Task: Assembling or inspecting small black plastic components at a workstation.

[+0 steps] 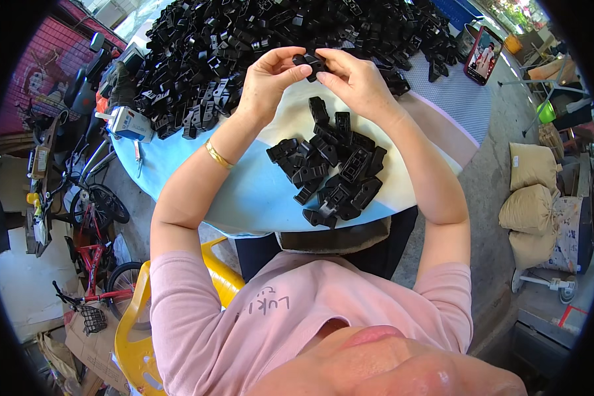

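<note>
Between my two hands, at the near edge of a big heap of black plastic parts [270,26], I hold one small black plastic part [313,64]. My left hand [277,76] pinches its left side with thumb and fingers. On its right side, the thumb and fingers of my right hand [353,79] are closed on the same part. Its far side is partly covered by my fingertips. Nearer to me, between my forearms, lies a smaller pile of similar black parts [330,162], apart from the heap.
A cloth in pale blue and yellow [244,198] covers the table. At its left edge stands a white and blue box [131,124]. A phone [484,55] leans upright at the right. Left on the floor is a red bicycle [96,264]; stuffed sacks [531,204] stand right.
</note>
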A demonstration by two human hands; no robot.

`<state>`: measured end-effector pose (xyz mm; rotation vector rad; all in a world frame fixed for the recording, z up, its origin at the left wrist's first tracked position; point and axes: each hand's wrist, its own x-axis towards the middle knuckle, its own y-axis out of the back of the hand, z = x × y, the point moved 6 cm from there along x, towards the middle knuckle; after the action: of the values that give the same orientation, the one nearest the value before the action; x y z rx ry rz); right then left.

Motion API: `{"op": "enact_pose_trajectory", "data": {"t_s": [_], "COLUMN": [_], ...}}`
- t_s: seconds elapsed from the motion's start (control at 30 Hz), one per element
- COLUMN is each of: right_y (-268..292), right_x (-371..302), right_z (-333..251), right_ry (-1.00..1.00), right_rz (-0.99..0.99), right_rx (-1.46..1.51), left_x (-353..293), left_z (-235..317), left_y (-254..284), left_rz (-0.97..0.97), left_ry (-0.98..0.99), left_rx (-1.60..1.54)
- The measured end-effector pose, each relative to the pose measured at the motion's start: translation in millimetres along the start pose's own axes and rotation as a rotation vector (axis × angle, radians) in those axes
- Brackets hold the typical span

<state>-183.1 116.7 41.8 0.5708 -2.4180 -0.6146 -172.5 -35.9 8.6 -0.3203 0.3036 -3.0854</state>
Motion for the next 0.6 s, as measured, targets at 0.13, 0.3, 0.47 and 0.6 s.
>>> {"op": "enact_pose_trajectory", "data": {"t_s": [0.13, 0.3, 0.47, 0.6], "right_y": [0.2, 0.6, -2.4, -13.1], "right_x": [0.1, -4.0, -11.9, -15.8], "right_z": [-0.5, -13.0, -30.9, -34.7], "right_ry": [0.015, 0.13, 0.358, 0.302], "right_rz": [0.037, 0.093, 0.293, 0.271], "right_rx": [0.083, -0.065, -0.383, -0.642], "left_x": [1.4, 0.3, -7.1, -12.0], "left_z": [11.9, 15.1, 7.6, -6.2], "left_y": [0.6, -5.0, -10.5, -12.8], "left_rz": [-0.023, -0.086, 0.008, 0.074], "left_ry": [-0.03, 0.009, -0.032, 0.121], "left_rx": [0.025, -0.007, 0.048, -0.135]}}
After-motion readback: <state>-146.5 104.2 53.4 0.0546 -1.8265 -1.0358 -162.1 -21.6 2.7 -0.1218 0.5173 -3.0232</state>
